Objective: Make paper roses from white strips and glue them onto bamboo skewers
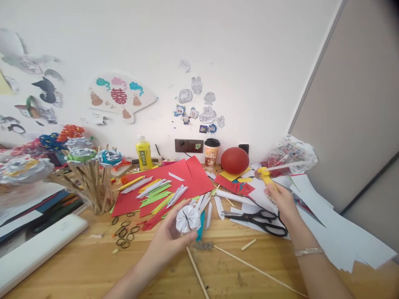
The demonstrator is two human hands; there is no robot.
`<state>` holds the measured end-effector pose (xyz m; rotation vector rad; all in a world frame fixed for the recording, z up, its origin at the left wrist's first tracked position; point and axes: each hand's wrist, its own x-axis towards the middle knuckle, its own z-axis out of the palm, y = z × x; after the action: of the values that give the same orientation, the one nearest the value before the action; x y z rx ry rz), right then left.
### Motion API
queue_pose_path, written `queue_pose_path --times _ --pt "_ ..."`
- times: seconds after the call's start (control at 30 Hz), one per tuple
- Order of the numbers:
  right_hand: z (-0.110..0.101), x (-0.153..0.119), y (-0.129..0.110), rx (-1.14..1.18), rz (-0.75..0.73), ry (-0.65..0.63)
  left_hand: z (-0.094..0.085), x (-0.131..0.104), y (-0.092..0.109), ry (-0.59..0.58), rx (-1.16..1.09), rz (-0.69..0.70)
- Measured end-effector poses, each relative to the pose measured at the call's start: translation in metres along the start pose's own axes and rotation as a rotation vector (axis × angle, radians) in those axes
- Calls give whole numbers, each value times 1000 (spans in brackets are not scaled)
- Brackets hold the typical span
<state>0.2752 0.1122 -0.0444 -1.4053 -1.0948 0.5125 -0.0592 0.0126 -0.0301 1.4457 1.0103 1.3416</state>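
Note:
My left hand [170, 236] is closed around a round white folded-paper flower [188, 219], its pleated face turned up. A thin wooden stick [197, 272] runs down from beneath the flower; whether it is joined on is hidden. Off to the right, my right hand [282, 201] grips a yellow glue gun [266, 176] with a long whitish stick poking out toward the right. Black-handled scissors [255, 218] lie between the two hands on paper scraps. Another thin stick [255, 269] and a short cut piece [248, 245] rest on the wooden table [168, 278].
Folded paper strips [156, 191] cover red sheets [199, 178]. Rubber bands [124, 233] lie at left, near a bunch of stick-stemmed paper flowers [98, 187]. A yellow bottle [144, 153], a lidded cup [212, 154] and a red balloon [235, 160] stand along the wall. White sheets [339, 232] spread right.

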Motion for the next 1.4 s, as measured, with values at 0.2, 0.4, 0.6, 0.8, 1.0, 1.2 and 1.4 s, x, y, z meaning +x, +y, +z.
queue_pose_path --times 0.2,0.4,0.6,0.8,1.0,1.2,1.4 --pt "-12 -18 -31 395 148 -91 0 0 -9 109 100 84" --pt "7 -49 -57 567 214 -159 -4 3 -12 161 93 139" --pt "30 -102 -66 378 36 -537 -6 3 -11 261 137 164" --pt "47 -134 -61 159 -366 -785 -6 -2 -5 335 186 237" --pt "57 -145 -66 93 -567 -801 -8 -7 -6 381 215 328" --pt "53 -153 -78 26 -613 -732 -7 -9 -6 380 260 408" --pt "58 -157 -65 -62 -653 -677 -7 -8 -7 391 268 455"
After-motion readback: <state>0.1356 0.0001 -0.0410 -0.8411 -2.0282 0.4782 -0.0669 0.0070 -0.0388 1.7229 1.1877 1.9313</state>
